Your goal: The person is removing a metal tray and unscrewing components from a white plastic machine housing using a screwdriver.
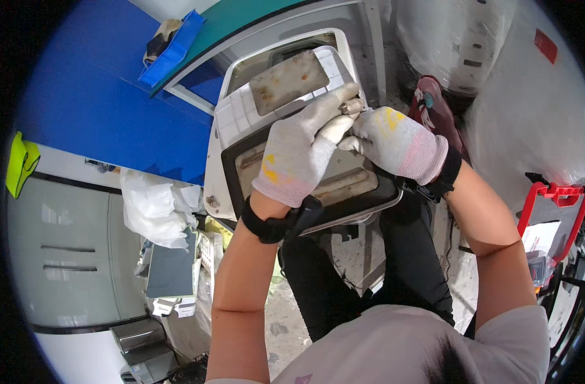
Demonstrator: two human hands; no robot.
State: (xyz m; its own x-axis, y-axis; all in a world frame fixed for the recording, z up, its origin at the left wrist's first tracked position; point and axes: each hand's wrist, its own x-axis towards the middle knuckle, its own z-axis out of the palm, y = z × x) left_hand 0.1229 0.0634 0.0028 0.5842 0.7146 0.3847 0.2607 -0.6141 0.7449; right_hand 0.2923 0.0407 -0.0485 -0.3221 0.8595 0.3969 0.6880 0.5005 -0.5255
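Note:
Both of my hands wear pale knit gloves with yellow and pink stains, and they meet over a white plastic machine housing. My left hand is closed, its thumb and fingers round a small silvery metal cylinder. Close beside it, my right hand is closed with its fingertips pressed together; what lies between them is hidden. Under the hands is a dark-framed panel with stained metal-looking strips set in it. A stained flat metal plate rests on the far part of the housing.
Behind the housing stands a table with a white metal leg. A blue surface holds a blue bag. White crumpled wrapping lies left. Large plastic-wrapped units stand right, near a red-edged case.

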